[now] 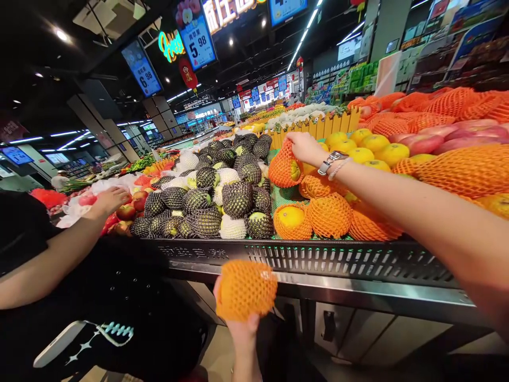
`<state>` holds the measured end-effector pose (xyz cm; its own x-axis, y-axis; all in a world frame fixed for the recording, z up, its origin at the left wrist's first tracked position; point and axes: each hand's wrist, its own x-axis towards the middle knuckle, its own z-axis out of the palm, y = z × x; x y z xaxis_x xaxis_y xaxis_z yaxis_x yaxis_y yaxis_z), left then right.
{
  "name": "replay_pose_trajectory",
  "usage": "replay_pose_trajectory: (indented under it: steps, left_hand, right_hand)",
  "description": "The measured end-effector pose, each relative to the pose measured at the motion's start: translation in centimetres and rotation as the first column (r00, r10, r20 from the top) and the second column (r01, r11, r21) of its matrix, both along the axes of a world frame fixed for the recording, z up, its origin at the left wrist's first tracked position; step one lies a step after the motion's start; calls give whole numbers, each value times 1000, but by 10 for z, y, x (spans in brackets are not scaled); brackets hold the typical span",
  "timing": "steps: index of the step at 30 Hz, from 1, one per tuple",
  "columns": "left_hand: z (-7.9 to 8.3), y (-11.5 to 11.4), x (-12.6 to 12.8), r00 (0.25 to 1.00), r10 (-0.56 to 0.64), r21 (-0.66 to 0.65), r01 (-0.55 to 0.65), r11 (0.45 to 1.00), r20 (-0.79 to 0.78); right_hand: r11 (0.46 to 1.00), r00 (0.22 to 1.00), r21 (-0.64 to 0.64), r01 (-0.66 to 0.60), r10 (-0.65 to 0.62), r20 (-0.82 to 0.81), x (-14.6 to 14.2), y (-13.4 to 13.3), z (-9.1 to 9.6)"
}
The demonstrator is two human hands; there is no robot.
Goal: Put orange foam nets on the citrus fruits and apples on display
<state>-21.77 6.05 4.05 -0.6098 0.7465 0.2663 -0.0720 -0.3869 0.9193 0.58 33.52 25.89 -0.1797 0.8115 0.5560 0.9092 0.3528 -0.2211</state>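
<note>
My left hand (pixel 241 328) is low in front of the display's metal edge, closed from below on a round fruit in orange foam netting (pixel 245 289). My right hand (pixel 303 146), with a watch and a bracelet on its wrist, reaches across the pile and pinches the top of another orange-netted fruit (pixel 283 168), which hangs a little above the heap. Under it lie several more orange-netted fruits (pixel 330 215), one with its yellow skin showing (pixel 291 217).
A person in black stands at my left, one hand (pixel 109 199) on red apples (pixel 126 212). Dark-netted fruits (pixel 207 204) fill the middle of the stand, and yellow fruits (pixel 374 143) and orange nets lie to the right. A perforated metal rail (pixel 342 260) fronts the stand. Price screens (pixel 196 40) hang overhead.
</note>
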Motion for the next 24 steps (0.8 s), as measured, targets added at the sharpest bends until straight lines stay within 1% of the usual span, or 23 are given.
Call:
replay_pose_trajectory:
  steps: [1,2,3,4,5,6,7,8,9,10,11,13,15,17,19,21,22,23,24]
  left_hand:
    - [32,14,-2,976,86,111,-65,992,-200]
    - [64,31,-2,926,117,175,-57,983,-358]
    - [95,52,1,867,110,190,-18,982,-486]
    - [122,76,6,792,72,185,53,981,-606]
    - [145,102,13,711,28,163,123,979,-702]
    - [163,129,22,633,1,138,168,976,-774]
    - [175,156,32,563,-19,113,198,974,-826]
    - [183,181,41,507,-45,71,208,976,-861]
    - [185,202,51,450,-92,1,202,979,-888]
    - [185,220,59,398,-144,-73,188,979,-906]
    - [182,234,67,356,-191,-139,167,976,-915]
    - [171,249,78,288,-274,-245,132,960,-918]
    - [158,254,85,229,-329,-304,137,943,-916]
    - [148,252,88,167,-362,-334,174,926,-917]
    - [143,248,88,123,-374,-343,216,914,-919]
    - [145,243,86,97,-380,-349,237,907,-920]
    - [147,239,85,102,-377,-343,253,905,-921]
    - [151,236,85,140,-373,-322,290,901,-917]
    - [154,231,87,217,-370,-282,350,893,-903]
  right_hand:
    - [1000,999,21,23,-22,-42,2,-3,4]
    - [998,996,41,47,-43,-83,5,-7,9]
    - [996,990,62,71,-63,-124,8,-10,15]
    - [992,983,82,97,-83,-163,12,-13,21]
    - [987,974,102,126,-104,-202,16,-16,27]
    - [980,963,122,156,-124,-238,21,-18,33]
    - [972,952,144,185,-142,-271,27,-21,38]
    - [963,942,166,212,-156,-298,32,-24,43]
    - [954,933,188,235,-167,-319,38,-27,47]
    - [944,926,209,254,-175,-334,44,-30,50]
    - [937,922,226,268,-181,-342,49,-34,52]
    - [925,919,246,288,-195,-344,58,-42,54]
    - [918,917,255,303,-209,-340,65,-50,54]
    - [916,918,256,310,-218,-331,70,-57,54]
    - [916,922,263,302,-211,-324,73,-64,55]
    - [917,928,278,286,-193,-320,75,-70,56]
    - [918,931,289,273,-176,-319,74,-73,57]
    - [918,934,299,259,-159,-320,73,-76,57]
    - [919,937,311,243,-139,-322,70,-79,56]
